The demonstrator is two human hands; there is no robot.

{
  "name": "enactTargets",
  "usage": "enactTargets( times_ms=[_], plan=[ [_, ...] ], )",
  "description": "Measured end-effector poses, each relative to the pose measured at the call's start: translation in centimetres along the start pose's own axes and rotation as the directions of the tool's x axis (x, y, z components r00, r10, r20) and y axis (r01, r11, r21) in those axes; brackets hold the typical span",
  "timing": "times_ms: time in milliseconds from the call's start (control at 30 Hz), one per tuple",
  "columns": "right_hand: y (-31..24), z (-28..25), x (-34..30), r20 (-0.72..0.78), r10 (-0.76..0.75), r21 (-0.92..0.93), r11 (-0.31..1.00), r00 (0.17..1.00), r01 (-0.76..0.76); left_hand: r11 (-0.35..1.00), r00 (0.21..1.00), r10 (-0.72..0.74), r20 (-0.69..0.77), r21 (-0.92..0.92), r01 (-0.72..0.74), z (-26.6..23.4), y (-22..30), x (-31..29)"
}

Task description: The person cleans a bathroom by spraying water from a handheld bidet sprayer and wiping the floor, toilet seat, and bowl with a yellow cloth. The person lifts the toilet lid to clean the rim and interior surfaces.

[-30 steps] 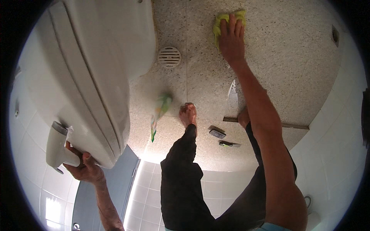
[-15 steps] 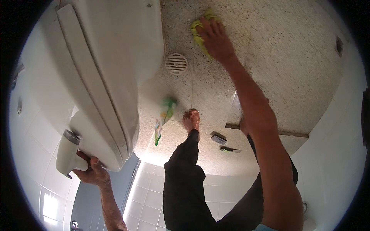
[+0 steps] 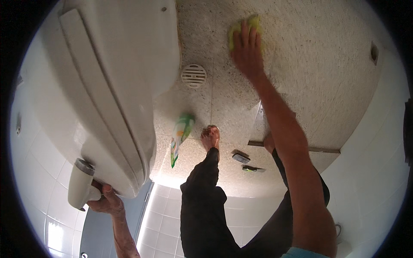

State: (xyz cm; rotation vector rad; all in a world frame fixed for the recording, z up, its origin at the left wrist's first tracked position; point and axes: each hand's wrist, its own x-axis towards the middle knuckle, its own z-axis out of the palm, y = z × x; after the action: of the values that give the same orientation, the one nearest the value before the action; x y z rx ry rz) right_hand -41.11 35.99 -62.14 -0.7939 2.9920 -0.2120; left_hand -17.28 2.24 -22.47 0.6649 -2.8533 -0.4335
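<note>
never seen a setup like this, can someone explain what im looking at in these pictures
No machine here: these are a person's own bare hands, seen from above by a fisheye camera worn on the head, so straight edges bend. The right hand rests on a yellow-green cloth on the speckled pale floor. The left hand is at a rounded off-white object with a grey end; its grip is unclear. The floor also shows a round white slotted drain cover, green-and-white packet, grey oblong block and small green-handled tool.
</note>
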Motion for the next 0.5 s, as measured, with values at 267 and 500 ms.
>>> enactTargets(
  times_ms=[267,500],
  plan=[
    [1.6,-0.2,-7.1,0.007,0.132,0.182,0.975,0.991,-0.131,1.0,1.0,0.003,-0.005,0.012,-0.003,0.0,0.0,-0.1],
    [-4.5,0.4,-17.4,0.186,-0.286,0.326,0.92,0.94,0.216,0.997,0.999,0.03,-0.018,0.07,-0.029,-0.2,-0.6,-0.3]
  ],
)
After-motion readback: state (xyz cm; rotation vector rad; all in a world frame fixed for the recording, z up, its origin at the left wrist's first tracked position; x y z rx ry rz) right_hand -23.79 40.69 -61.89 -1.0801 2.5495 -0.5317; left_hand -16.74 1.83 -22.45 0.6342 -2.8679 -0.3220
